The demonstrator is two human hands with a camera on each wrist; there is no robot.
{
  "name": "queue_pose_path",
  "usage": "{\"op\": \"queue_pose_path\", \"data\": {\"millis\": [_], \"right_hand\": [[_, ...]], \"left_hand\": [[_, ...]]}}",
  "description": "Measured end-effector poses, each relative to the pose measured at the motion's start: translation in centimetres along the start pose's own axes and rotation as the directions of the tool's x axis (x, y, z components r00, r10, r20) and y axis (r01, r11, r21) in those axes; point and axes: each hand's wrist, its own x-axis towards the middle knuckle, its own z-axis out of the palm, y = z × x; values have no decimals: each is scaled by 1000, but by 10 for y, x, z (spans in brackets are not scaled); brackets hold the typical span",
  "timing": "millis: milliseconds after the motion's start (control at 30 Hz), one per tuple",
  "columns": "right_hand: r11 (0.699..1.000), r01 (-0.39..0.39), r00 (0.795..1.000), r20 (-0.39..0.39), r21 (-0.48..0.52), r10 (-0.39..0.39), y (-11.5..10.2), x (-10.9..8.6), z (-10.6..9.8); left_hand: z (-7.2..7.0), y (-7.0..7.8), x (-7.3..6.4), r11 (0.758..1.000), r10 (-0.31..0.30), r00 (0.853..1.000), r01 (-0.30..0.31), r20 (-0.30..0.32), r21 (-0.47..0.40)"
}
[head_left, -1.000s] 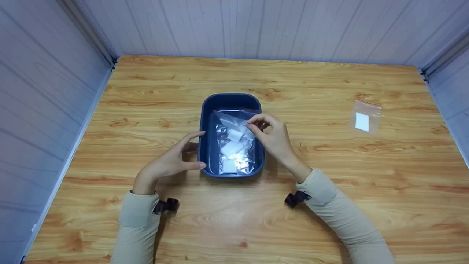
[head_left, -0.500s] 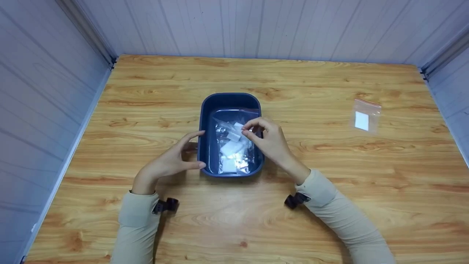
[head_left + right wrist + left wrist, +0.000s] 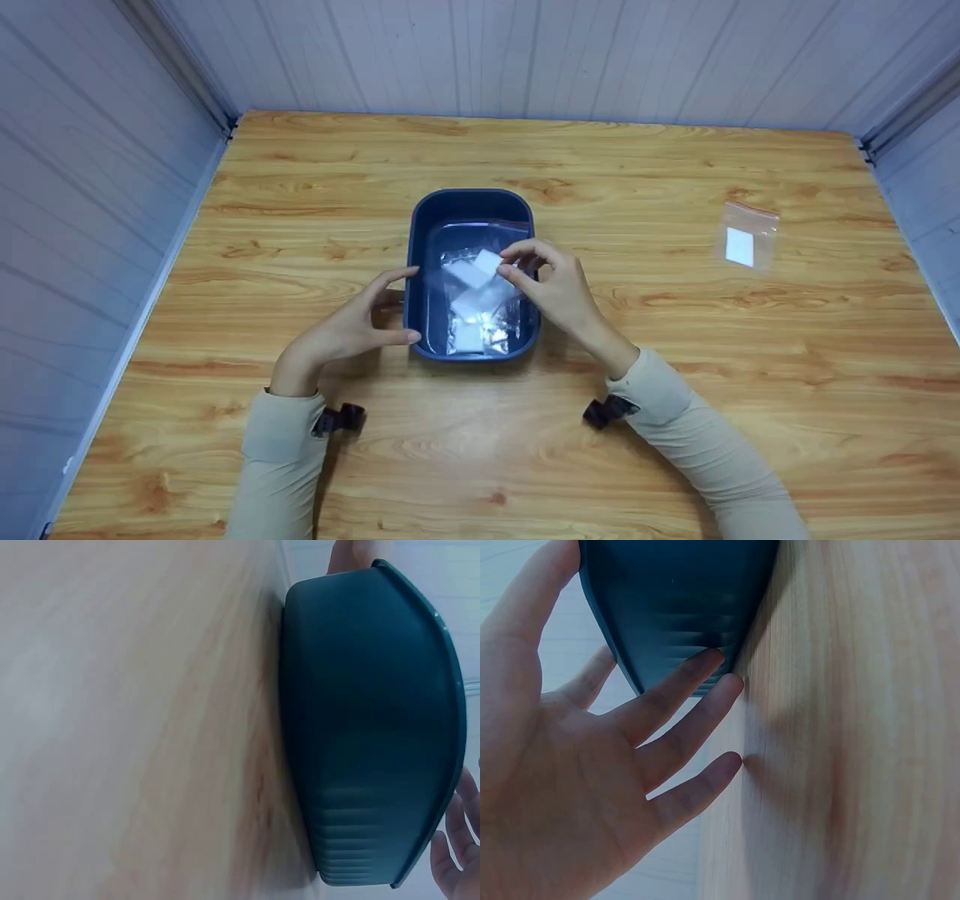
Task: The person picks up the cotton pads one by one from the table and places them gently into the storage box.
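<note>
A dark blue plastic bin (image 3: 472, 201) holds several clear zip-lock bags (image 3: 470, 337) with white squares inside. Over the bin's right side, my right hand (image 3: 553, 291) pinches a clear bag (image 3: 487, 262) with a white square near the fingertips; where its film ends is hard to make out. My left hand (image 3: 337, 330) touches the bin's left rim with thumb and index finger. In the left wrist view, the fingers of this left hand (image 3: 577, 765) are spread along the bin's outer wall (image 3: 667, 607). The right wrist view shows mostly the bin's side (image 3: 367, 712).
Another clear zip-lock bag (image 3: 740, 246) with a white square and a reddish seal lies apart at the right of the wooden table (image 3: 480, 465). Pale panel walls (image 3: 525, 60) stand behind the table and at both sides.
My right hand has lowered slightly and moved left into the bin. The clear film it lifted has settled, and a white square now shows by its fingertips. My left hand has stayed put.
</note>
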Motion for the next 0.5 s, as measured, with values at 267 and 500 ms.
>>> {"op": "queue_pose_path", "data": {"millis": [267, 500], "right_hand": [[999, 13, 1000, -5, 48, -12, -2, -2, -11], [998, -33, 998, -48, 58, 35, -5, -3, -23]], "left_hand": [[0, 1, 0, 1000, -20, 1000, 20, -1, 1], [0, 0, 0, 1000, -15, 1000, 15, 1, 5]]}}
